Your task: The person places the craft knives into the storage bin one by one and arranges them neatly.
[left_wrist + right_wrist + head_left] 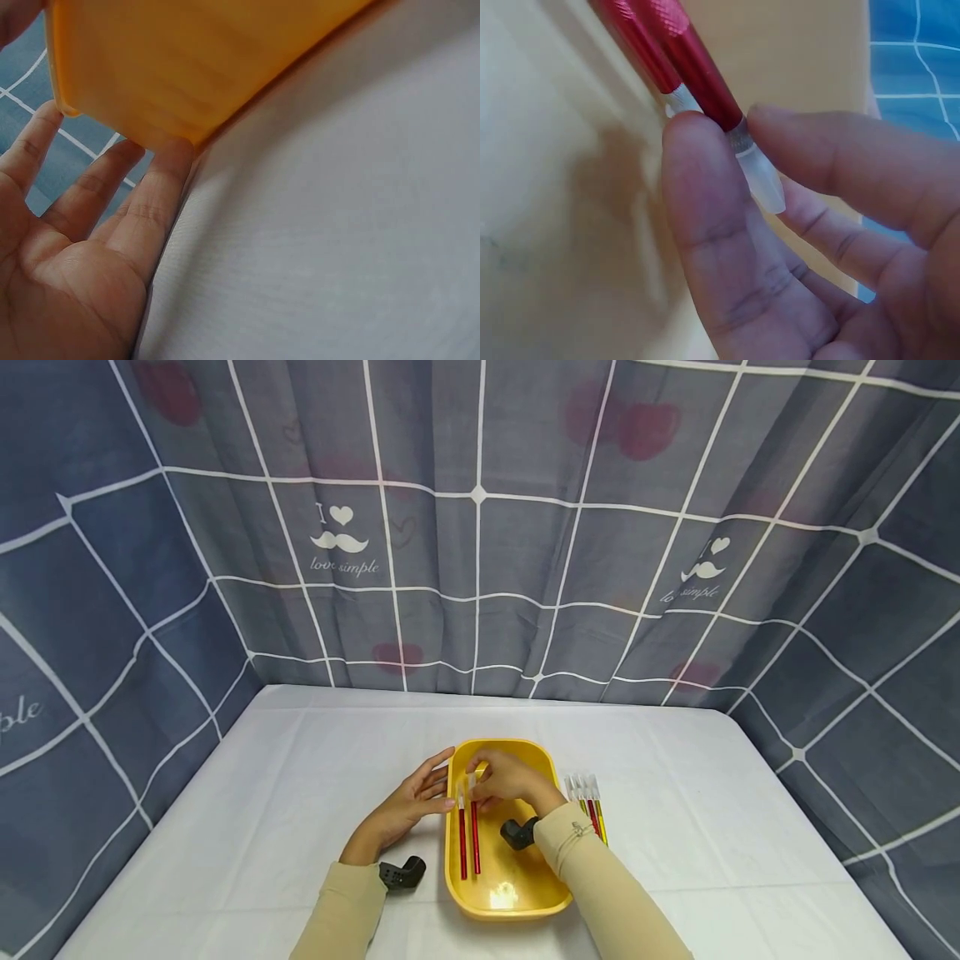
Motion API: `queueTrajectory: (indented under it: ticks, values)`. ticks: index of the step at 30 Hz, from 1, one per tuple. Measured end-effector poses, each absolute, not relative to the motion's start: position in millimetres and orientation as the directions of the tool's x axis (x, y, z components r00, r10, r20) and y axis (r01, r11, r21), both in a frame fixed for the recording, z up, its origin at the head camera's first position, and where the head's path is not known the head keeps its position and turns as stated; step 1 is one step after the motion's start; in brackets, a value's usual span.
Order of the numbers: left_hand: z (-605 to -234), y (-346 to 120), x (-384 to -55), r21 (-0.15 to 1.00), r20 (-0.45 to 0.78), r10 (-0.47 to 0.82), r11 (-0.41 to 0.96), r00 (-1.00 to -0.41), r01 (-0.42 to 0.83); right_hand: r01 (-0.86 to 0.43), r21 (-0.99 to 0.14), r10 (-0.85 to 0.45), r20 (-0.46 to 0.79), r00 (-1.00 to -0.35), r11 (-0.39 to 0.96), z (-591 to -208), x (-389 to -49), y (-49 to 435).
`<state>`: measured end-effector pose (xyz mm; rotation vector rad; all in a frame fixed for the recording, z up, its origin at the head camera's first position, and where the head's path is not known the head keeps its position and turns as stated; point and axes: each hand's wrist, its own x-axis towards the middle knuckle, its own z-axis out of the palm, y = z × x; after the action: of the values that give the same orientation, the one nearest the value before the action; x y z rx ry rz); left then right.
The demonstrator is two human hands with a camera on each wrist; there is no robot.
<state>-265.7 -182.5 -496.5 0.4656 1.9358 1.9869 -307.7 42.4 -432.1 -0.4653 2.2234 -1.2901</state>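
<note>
A yellow plastic tray [525,885] stands on the table, with two red craft knives in it, side by side near its left wall. My right hand [508,777] is over the tray and pinches one red craft knife [705,75] between thumb and finger near its clear cap [763,180]. Just left of it lies the other red craft knife [462,847], its cap partly hidden by a finger in the right wrist view. With fingers spread and fairly straight, my left hand [408,802] touches the outside of the tray's left wall [187,67].
Right of the tray, several capped craft knives [592,810] with red and yellow handles lie in a row, partly behind the right sleeve. A white cloth [337,752] covers the table. Grey checked curtains [435,543] enclose the back and sides.
</note>
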Motion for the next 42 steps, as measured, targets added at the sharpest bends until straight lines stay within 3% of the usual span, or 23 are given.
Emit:
queueTrajectory:
  ticks: [12,32,42]
  values:
    - [-498,-183,-266,1.0,0.012,0.448,-0.03,-0.894,-0.002,-0.025,-0.822,-0.482,-0.309,-0.82,0.569,-439,-305,33]
    - [-499,-183,-267,0.999,0.02,0.461,-0.044,-0.887,0.0,-0.008,-0.81,-0.449,-0.316,-0.836,0.586,-442,-302,25]
    - [-497,-184,-266,1.0,0.005,0.449,-0.02,-0.894,-0.004,-0.065,-0.773,-0.451,-0.298,-0.841,0.631,-428,-300,31]
